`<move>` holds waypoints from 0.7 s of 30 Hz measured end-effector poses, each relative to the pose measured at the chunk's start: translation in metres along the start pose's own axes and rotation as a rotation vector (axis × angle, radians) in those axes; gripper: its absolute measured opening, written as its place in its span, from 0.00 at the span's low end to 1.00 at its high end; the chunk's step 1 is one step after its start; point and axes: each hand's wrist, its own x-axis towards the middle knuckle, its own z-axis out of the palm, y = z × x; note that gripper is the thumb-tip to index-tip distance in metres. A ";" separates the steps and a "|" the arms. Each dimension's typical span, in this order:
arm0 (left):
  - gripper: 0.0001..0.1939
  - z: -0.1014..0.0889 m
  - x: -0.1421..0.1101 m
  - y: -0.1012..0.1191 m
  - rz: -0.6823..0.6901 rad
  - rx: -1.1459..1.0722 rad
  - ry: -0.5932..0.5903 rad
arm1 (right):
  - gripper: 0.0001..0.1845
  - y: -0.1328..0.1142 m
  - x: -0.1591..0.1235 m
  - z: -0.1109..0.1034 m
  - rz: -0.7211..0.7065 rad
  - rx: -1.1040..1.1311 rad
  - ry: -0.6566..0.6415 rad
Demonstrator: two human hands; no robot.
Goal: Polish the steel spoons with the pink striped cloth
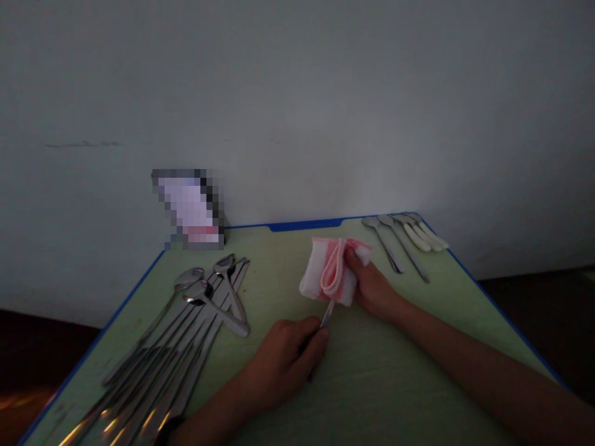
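We note the left hand [297,354] closed on a slim metal utensil [328,313], the right hand [374,288] pinching a pink-and-white cloth [309,279] about its hidden far end, centrally over the table [274,272]. An uneven pinch could let the utensil slip; a hard pull could knock the crossed spoons [229,317] at left.

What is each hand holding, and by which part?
The left hand holds a metal utensil by its shaft, far end hidden; the right hand, a pink-and-white cloth by its right side.
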 end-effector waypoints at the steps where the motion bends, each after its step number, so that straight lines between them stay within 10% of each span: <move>1: 0.19 0.000 0.000 0.000 0.003 0.005 0.004 | 0.18 0.000 -0.001 0.000 0.004 -0.006 -0.002; 21: 0.17 0.002 0.001 -0.004 -0.009 -0.023 0.096 | 0.13 -0.007 -0.004 0.001 0.095 0.095 -0.115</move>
